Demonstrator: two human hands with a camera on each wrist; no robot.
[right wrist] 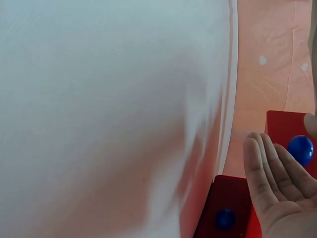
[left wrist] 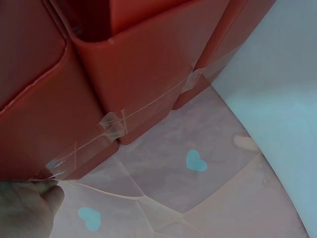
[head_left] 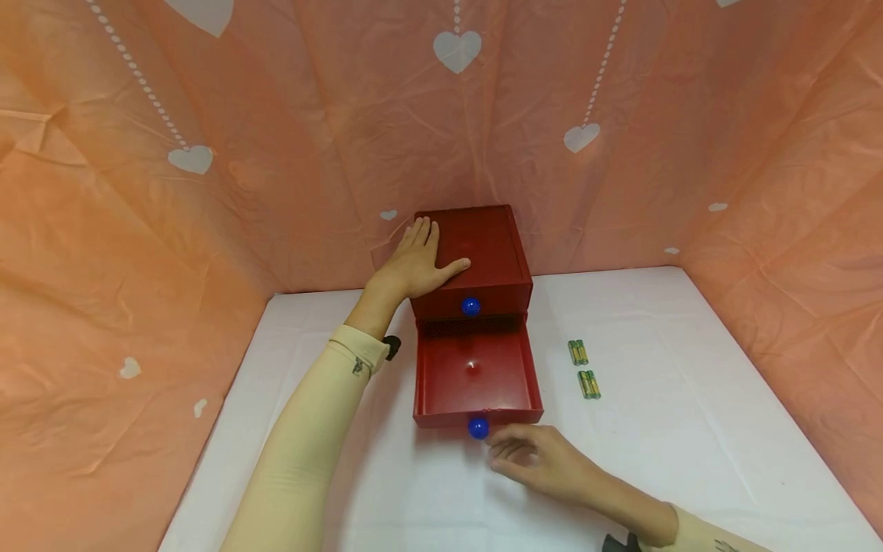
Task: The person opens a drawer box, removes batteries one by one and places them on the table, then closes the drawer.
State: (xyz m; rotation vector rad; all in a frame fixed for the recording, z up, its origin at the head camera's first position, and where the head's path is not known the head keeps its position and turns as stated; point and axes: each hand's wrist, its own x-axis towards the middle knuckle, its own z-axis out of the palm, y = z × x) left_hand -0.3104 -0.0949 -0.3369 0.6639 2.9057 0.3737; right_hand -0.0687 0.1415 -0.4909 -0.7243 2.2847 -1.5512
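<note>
A red two-tier drawer box [head_left: 483, 238] stands at the back of the table. My left hand [head_left: 416, 264] rests on its top, fingers spread and thumb out to the side. The lower drawer [head_left: 448, 383] is pulled out and holds nothing. Just right of its blue knob [head_left: 478, 428] is my right hand [head_left: 541, 460], fingers loosely bent and holding nothing. The upper drawer, with another blue knob [head_left: 471, 307], is closed. In the left wrist view, clear tape [left wrist: 114, 124] runs along the red box's side, with part of the left hand [left wrist: 25, 210] at its edge.
Two pairs of green-and-gold batteries [head_left: 578, 352] lie on the white table [head_left: 662, 445], right of the drawer box. Pink cloth [head_left: 331, 138] with pale hearts hangs behind and along both sides, close to the back of the box.
</note>
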